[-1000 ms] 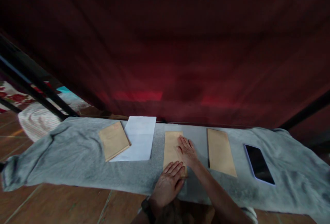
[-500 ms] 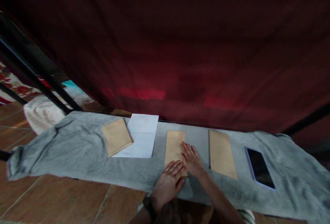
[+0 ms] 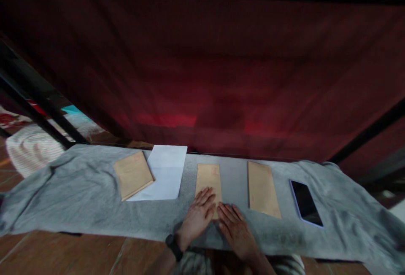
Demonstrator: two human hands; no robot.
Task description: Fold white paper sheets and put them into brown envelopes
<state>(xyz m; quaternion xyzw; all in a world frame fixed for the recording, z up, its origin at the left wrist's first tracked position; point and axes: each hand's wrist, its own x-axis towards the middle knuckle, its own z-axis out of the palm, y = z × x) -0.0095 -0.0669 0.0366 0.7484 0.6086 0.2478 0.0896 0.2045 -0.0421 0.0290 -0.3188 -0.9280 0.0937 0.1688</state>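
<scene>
Nearest to us, brown floor tiles (image 3: 95, 252) show below the cloth-covered table (image 3: 85, 190). A dark watch (image 3: 174, 247) circles our left wrist. Our left hand (image 3: 198, 216) lies palm down on the middle brown paper (image 3: 207, 176), its fingers stretched out and close together; this grip is clamped on nothing and simply rests over the paper. Our right hand (image 3: 236, 228) is just beside it, also palm down, with its fingers extended and slightly apart, the fingertips at the paper's lower right edge; that grip is not closed on anything either.

The middle brown paper lies flat in front of us, its long sides running away from us, with a faint reddish mark near its far right corner. To its right, well apart from it, we see another brown paper (image 3: 263, 188), and beyond that a phone (image 3: 306, 203), dark screen up, in a pale purple edge. To the left, a brown packet (image 3: 133, 174) lies askew over part of a white sheet (image 3: 167, 173) creased across its middle.

Behind the table we have a dark red curtain (image 3: 205, 76). At the far left, a pale striped cloth (image 3: 36, 148) lies near black bars (image 3: 60, 125).
</scene>
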